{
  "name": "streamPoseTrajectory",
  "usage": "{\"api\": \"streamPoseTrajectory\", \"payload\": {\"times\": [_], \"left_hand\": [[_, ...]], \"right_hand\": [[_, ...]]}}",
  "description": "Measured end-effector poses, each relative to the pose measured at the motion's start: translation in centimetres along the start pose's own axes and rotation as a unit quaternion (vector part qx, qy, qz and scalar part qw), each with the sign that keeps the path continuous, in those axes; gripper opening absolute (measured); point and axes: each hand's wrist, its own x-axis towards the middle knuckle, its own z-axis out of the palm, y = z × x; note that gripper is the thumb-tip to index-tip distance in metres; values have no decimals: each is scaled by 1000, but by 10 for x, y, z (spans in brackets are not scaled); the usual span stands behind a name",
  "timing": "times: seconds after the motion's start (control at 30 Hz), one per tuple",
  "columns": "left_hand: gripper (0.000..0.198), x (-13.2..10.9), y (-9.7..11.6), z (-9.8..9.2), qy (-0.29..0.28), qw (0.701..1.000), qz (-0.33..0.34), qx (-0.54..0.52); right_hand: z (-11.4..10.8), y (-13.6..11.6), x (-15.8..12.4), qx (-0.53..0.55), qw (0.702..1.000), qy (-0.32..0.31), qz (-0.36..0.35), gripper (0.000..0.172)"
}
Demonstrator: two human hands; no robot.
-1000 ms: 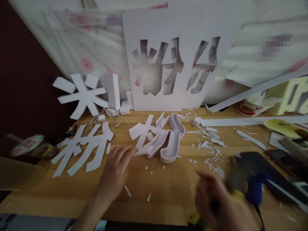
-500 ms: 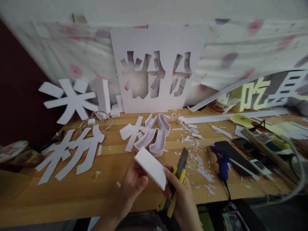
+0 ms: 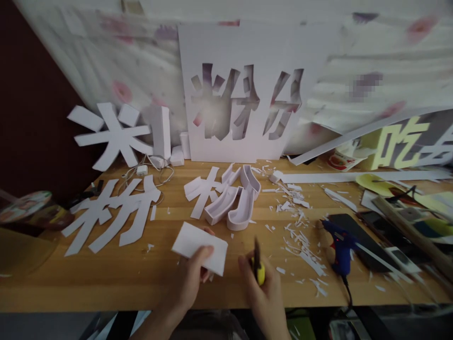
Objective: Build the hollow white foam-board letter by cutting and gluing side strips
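Observation:
A small white foam board piece (image 3: pixel 198 243) is gripped in my left hand (image 3: pixel 194 274), the thumb on its face and fingers behind. My right hand (image 3: pixel 264 288), apart from it, is closed round a yellow utility knife (image 3: pixel 260 271) with its dark blade pointing up and away. Beyond my hands lies a white foam character (image 3: pixel 233 193), partly built up with raised side walls. Left of it rests a flat white cut-out character (image 3: pixel 113 210). White scraps (image 3: pixel 302 238) are strewn to the right of my hands.
A blue glue gun (image 3: pixel 339 248) lies on a dark slab at right. A stencil board (image 3: pixel 226 146) leans at the back beside a thick white character (image 3: pixel 115 137). Long white strips (image 3: pixel 318 177), a paper bowl (image 3: pixel 341 159) and yellow lettering (image 3: pixel 403 141) stand at back right.
My hands have come apart. My left hand has turned the foam piece flatter and moved it left; my right hand has let go of the piece and tilted the knife more upright.

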Motion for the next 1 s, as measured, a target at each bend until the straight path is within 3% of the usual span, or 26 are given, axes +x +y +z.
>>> {"api": "streamPoseTrajectory", "payload": {"times": [0.07, 0.13, 0.27, 0.4, 0.6, 1.0], "left_hand": [[33, 4, 5, -1, 67, 998, 13, 3], [31, 5, 10, -2, 99, 994, 41, 14], [23, 3, 14, -3, 84, 991, 91, 43], [19, 2, 12, -6, 71, 987, 125, 67], [20, 2, 10, -5, 71, 990, 110, 58], [27, 2, 13, 5, 66, 992, 93, 60]], "right_hand": [[-3, 6, -4, -136, 986, -40, -87, 35], [-5, 14, -8, -241, 958, -77, -137, 26], [-4, 24, -12, -369, 904, -99, -191, 15], [-4, 24, -9, -395, 886, -100, -220, 9], [-7, 21, -7, -412, 870, -111, -248, 7], [-6, 22, -8, -437, 867, -108, -213, 9]]}}
